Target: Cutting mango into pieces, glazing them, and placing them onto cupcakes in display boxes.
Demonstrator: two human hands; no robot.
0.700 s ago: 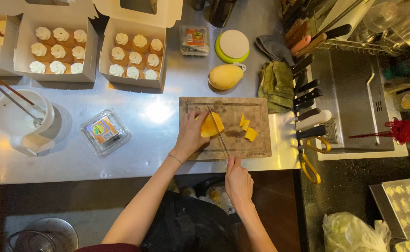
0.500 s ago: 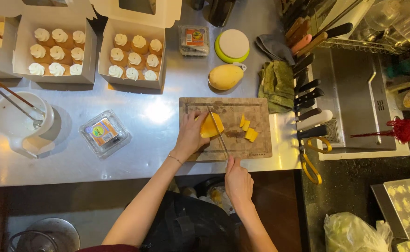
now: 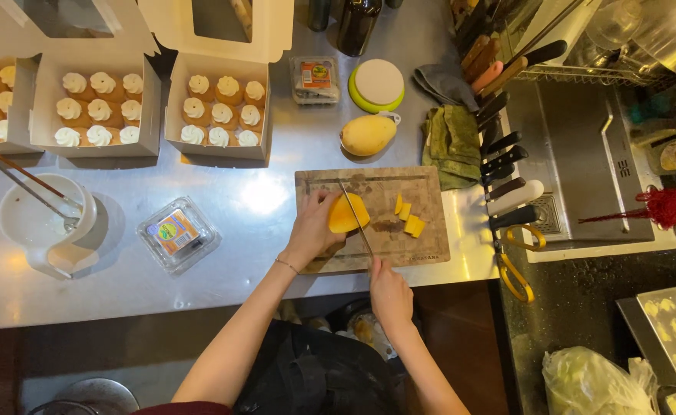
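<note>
**Mango under the knife on the wooden board**

The mango piece (image 3: 347, 213) lies mid-board on the cutting board (image 3: 422, 246). The left hand (image 3: 312, 230) clamps it from the left; the right hand (image 3: 388, 292), closed on the handle at the near edge, sets the knife (image 3: 355, 217) against its right side. Cut slices (image 3: 409, 219) lie right; a whole mango (image 3: 367, 134) sits beyond.

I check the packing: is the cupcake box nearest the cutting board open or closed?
Open. The box has its windowed lid folded back, showing the frosted cupcakes inside.
</note>
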